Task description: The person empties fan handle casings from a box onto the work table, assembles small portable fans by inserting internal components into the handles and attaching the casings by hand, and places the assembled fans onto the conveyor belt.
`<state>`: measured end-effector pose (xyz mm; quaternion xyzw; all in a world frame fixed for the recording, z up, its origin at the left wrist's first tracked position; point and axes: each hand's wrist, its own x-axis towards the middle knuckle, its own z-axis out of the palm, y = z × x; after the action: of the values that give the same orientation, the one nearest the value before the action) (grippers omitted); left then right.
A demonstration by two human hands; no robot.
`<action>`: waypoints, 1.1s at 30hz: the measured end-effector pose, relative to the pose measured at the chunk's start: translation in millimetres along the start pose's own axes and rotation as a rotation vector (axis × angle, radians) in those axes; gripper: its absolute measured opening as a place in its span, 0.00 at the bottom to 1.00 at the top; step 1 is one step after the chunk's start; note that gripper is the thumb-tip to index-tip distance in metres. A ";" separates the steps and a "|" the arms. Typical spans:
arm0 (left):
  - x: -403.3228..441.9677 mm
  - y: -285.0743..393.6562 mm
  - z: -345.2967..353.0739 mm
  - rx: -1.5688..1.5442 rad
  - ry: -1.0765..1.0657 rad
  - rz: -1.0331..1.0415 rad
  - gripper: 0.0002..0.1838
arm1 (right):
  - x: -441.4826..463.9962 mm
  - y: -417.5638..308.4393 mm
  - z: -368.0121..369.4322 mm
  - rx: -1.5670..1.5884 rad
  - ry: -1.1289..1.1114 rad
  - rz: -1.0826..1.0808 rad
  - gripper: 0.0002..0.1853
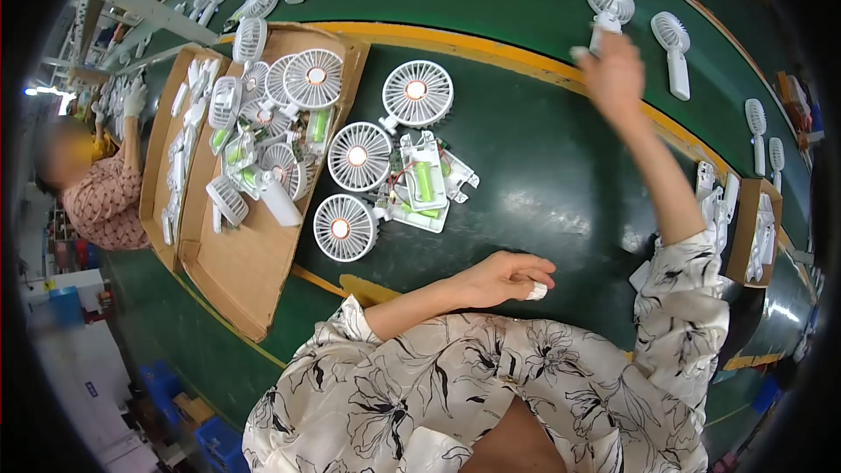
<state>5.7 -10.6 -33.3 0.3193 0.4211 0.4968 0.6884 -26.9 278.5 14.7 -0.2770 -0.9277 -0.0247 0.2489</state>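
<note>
My right hand (616,74) reaches to the far side of the bench, fingers closed round the handle of a white handheld fan (611,2) over the green belt. Near my body, my left hand (508,278) hovers above the dark green bench (534,175), fingers loosely stretched, a white covering on a fingertip and nothing gripped. Left of centre lie white fan heads (418,94) beside opened housings (424,177) with green batteries and wires.
Cardboard trays (229,276) with fan parts stand at the left. More finished fans (673,52) lie along the green belt (491,0). At the right are white casings (714,201) and a cardboard box (752,232). Another person (105,201) works at the far left.
</note>
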 end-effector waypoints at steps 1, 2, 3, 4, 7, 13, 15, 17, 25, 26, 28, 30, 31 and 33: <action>-1.0 -1.0 0.7 -0.007 0.002 0.002 0.21 | -8.0 -28.3 12.4 0.253 0.041 -0.098 0.22; -1.4 0.3 1.0 -0.021 0.022 -0.032 0.21 | -16.0 -62.6 14.9 0.337 -0.014 -0.093 0.23; -1.4 3.0 1.6 -0.030 0.040 -0.063 0.21 | -18.3 -97.6 7.2 0.441 -0.190 -0.020 0.27; -5.2 6.6 4.3 -0.037 0.122 -0.018 0.19 | -20.0 -122.8 14.0 0.453 -0.232 -0.034 0.30; -26.5 26.2 2.7 0.488 0.581 0.304 0.10 | -17.5 -172.5 9.3 0.610 -0.449 0.008 0.37; -62.5 40.5 -40.1 0.879 1.356 0.387 0.22 | -27.5 -189.0 8.8 0.497 -0.075 -0.202 0.31; -61.0 39.9 -41.5 1.014 1.330 0.314 0.28 | -32.5 -192.7 6.9 0.641 -0.013 -0.296 0.26; -57.1 45.3 -35.1 1.199 1.325 0.260 0.31 | -40.1 -195.6 6.3 0.688 -0.056 -0.376 0.23; -54.2 28.3 -44.8 0.896 1.277 0.605 0.14 | -27.9 -191.3 19.1 0.590 -0.318 0.002 0.31; -54.0 26.3 -45.2 0.870 1.238 0.589 0.14 | -25.1 -191.0 23.2 0.557 -0.329 -0.024 0.35; -54.4 28.8 -41.3 0.824 1.199 0.546 0.13 | -15.3 -195.6 10.4 0.495 -0.485 0.016 0.38; -54.6 31.2 -38.6 0.815 1.172 0.578 0.13 | -12.4 -192.8 8.8 0.508 -0.562 0.043 0.42; -54.9 31.2 -38.6 0.825 1.168 0.580 0.13 | -15.0 -190.2 7.7 0.503 -0.558 0.049 0.43; -55.2 33.7 -34.3 0.817 1.142 0.623 0.13 | -21.8 -180.8 3.3 0.666 -0.523 0.121 0.42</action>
<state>-47.5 -52.2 -5.0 0.3459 0.7521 0.5606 0.0194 -107.8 115.4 18.1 -0.2326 -0.8989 0.3621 0.0821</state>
